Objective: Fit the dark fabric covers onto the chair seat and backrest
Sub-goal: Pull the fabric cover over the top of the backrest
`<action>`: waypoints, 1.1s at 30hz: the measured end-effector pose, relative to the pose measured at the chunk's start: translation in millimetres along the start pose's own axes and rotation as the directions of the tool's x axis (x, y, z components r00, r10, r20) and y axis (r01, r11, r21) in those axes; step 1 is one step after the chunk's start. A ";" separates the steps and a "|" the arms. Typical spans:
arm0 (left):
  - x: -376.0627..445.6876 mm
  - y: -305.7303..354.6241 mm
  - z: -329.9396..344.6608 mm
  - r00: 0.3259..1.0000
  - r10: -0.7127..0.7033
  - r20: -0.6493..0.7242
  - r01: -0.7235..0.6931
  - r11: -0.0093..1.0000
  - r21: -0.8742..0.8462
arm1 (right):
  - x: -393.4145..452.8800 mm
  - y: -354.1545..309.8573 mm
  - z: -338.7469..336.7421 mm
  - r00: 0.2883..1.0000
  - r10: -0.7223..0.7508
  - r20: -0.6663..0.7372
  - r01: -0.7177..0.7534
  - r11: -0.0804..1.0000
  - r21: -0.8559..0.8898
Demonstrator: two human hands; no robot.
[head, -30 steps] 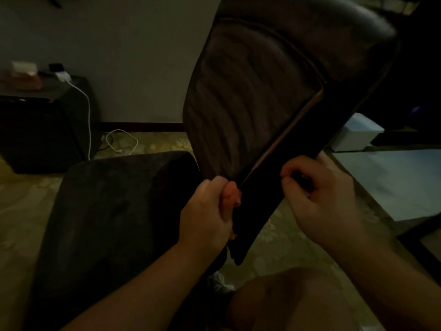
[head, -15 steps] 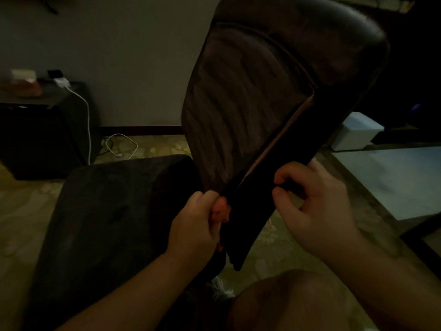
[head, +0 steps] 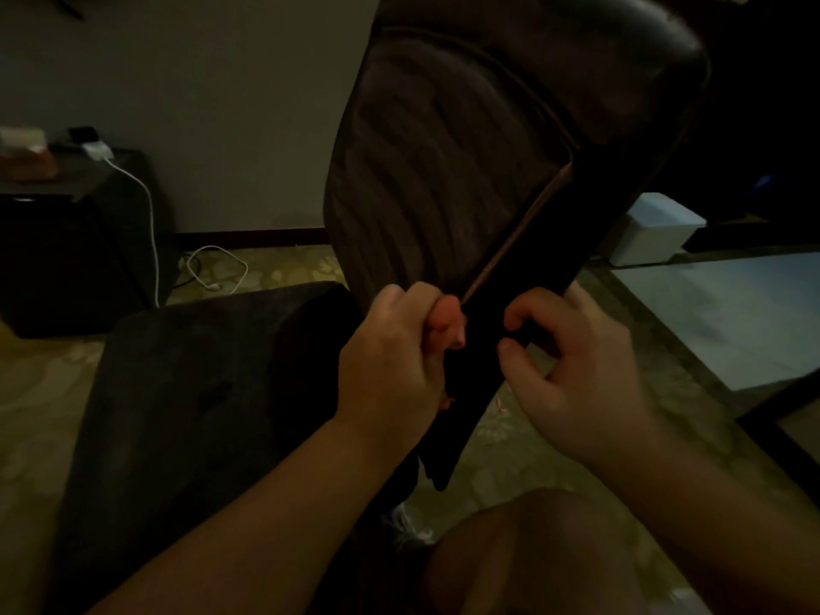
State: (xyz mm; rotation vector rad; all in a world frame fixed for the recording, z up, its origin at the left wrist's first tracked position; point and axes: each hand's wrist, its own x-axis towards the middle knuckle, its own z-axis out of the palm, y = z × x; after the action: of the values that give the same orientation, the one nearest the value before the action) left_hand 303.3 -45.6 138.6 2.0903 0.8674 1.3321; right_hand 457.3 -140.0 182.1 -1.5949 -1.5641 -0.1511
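Both hands have dropped slightly down the backrest [head: 466, 170] edge versus a second ago, so the backrest cover [head: 510, 348] is probably being worked toward the bottom; fit looks near done. Left hand [head: 390, 366] fingers curled, gripping the cover's front edge just right of the seat [head: 199, 392]. Right hand [head: 572, 370] fingers pinch the rear fabric. Backrest rises above the seat, long axis running lower-left to upper-right, top leaning right. Seat already looks covered.

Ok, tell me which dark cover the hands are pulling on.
The backrest cover, upright and wrinkled: the left hand and right hand grip its lower edge. The seat cover lies flat, untouched.
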 end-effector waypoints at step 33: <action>14.7 21.4 -9.1 0.997 0.071 0.042 -0.075 0.992 0.098 | -4.8 -2.6 5.2 0.999 -0.019 -0.037 0.020 0.999 0.025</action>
State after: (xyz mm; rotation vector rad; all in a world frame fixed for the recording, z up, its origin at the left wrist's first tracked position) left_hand 304.7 -48.3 165.9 2.2364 0.8651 1.3057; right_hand 451.7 -140.7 177.2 -1.5490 -1.5478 -0.1698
